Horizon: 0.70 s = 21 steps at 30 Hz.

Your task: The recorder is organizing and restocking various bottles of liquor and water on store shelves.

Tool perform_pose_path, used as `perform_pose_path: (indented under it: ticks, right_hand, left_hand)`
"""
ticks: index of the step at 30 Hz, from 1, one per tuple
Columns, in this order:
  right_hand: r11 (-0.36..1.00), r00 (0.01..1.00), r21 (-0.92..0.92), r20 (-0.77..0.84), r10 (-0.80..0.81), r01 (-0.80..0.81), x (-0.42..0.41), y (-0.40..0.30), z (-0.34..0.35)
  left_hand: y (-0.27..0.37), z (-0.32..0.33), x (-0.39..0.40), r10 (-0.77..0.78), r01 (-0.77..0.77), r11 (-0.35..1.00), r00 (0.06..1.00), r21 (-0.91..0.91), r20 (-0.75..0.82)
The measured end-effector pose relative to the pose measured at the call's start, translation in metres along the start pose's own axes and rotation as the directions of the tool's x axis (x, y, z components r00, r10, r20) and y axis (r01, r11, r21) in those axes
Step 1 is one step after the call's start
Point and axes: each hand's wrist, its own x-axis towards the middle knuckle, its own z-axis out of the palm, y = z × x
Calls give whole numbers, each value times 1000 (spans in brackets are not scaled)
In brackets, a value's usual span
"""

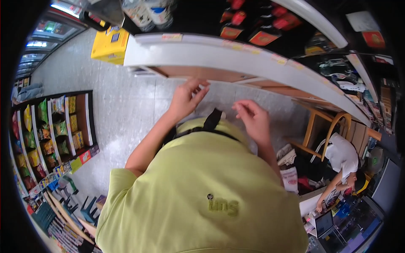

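My left hand [189, 97] is raised in front of my body, fingers slightly bent and apart, holding nothing. It is just short of the lower edge of a white shop shelf [202, 57] that carries price labels. My right hand [254, 116] hovers further right with curled fingers, nothing visible in it. A black strap [213, 119] at my waist hangs between the hands, over a yellow-green shirt [202, 177]. Bottles with red caps and red labels [264, 37] stand on the dark shelf above the white edge, right of some clear wrapped containers [158, 12].
A yellow box [110, 46] sits at the shelf's left end. Snack racks [53, 136] stand at left on the grey floor [126, 104]. To the right are a wooden chair [311, 129] and a person in a white top [343, 155] at a counter with a laptop [324, 224].
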Motion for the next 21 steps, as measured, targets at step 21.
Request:
perform_pose_path:
  ticks: [21]
  right_hand:
    - [914,977,375,-195,-83,152,-69,29,-181]
  left_hand:
    - [130,170,5,93,20,937,948,-348,304]
